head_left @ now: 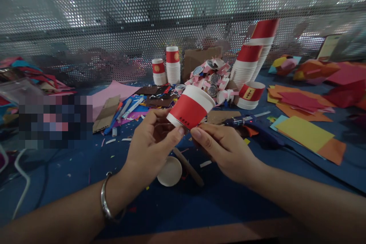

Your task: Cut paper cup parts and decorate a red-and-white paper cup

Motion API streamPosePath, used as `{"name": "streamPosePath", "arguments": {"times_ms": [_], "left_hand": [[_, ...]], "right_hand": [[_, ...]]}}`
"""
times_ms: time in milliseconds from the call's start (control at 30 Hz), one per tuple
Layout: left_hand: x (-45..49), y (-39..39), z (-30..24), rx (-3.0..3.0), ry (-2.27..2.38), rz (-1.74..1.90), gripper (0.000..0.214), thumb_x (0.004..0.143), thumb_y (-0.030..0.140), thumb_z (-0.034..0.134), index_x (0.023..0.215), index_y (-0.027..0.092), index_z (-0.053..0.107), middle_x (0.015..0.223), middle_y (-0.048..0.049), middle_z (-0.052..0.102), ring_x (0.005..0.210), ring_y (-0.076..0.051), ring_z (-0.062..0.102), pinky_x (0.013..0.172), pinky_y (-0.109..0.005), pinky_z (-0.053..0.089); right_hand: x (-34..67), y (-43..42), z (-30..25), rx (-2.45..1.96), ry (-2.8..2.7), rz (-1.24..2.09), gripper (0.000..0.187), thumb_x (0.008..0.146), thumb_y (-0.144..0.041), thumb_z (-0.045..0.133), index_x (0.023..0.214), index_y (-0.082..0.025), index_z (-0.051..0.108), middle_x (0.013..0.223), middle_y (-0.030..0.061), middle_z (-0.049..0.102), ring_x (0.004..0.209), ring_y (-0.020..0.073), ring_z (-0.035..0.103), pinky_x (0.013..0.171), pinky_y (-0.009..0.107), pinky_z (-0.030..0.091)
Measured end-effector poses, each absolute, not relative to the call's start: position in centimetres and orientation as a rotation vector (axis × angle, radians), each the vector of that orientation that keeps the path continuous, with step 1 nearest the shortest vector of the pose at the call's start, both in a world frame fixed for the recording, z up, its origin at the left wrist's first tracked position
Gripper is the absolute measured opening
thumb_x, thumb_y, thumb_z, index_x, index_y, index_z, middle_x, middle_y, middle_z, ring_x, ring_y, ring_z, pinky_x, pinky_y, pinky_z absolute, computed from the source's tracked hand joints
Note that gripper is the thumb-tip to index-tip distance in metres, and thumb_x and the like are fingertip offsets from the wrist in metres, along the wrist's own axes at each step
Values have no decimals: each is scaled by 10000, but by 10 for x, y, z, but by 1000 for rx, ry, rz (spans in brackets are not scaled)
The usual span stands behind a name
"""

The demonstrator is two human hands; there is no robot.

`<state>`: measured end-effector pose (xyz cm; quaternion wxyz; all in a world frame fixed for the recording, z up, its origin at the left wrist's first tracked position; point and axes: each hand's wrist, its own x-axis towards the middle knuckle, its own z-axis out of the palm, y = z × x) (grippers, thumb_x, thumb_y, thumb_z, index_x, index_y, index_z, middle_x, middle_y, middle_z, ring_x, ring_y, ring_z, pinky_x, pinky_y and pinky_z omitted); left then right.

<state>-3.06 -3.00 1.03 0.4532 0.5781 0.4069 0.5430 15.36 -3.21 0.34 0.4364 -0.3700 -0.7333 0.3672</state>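
Note:
A white paper cup (pixel 191 107) with a red band is tilted above the middle of the table, its rim toward the upper right. My left hand (pixel 151 139) is closed around the cup's lower left side, thumb on the base edge. The thumb and fingers of my right hand (pixel 221 145) pinch the cup's bottom right edge, and whether they hold anything else is hidden. Below, on the blue table, lie a round white paper piece (pixel 169 171) and a brown stick-like roll (pixel 188 167).
Behind are stacked cups (pixel 251 57), smaller cup stacks (pixel 173 65) and a pile of decorated pieces (pixel 213 78). A glue gun (pixel 257 131) with a black cord lies right, near coloured paper (pixel 305 131). Pens (pixel 130 106), cardboard (pixel 107 114) and scraps lie left. A perforated metal panel (pixel 120 45) stands behind.

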Motion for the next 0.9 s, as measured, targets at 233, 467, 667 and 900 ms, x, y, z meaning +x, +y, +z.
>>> {"name": "streamPosePath", "arguments": {"times_ms": [233, 467, 667, 900], "left_hand": [[-29, -36, 15, 1514, 1004, 1346, 338, 828, 295, 809, 1092, 213, 615, 1035, -58, 746, 894, -215, 728, 809, -354, 590], [-27, -34, 10, 1351, 968, 1355, 408, 805, 291, 836, 1150, 226, 629, 1132, -62, 756, 1012, -224, 732, 892, -348, 589], [-22, -29, 14, 1057, 855, 1246, 237, 838, 290, 774, 1036, 175, 714, 1088, -89, 769, 1080, -254, 719, 1011, -393, 560], [-24, -30, 13, 1122, 817, 1261, 153, 864, 291, 767, 983, 194, 764, 1009, -55, 784, 929, -210, 739, 930, -345, 597]], "right_hand": [[154, -35, 4, -900, -1836, 909, 462, 1062, -488, 474, 697, -205, 484, 605, -52, 419, 533, 91, 360, 523, 260, 311], [155, -35, 5, -906, -1808, 984, 476, 1056, -533, 469, 710, -207, 487, 598, -52, 402, 517, 90, 348, 488, 260, 283], [156, -33, 3, -914, -1766, 1018, 471, 1034, -557, 508, 715, -210, 501, 585, -62, 357, 504, 89, 321, 475, 255, 268], [155, -33, 3, -915, -1790, 993, 477, 1028, -566, 508, 710, -210, 500, 626, -36, 426, 529, 96, 359, 466, 252, 284]]}}
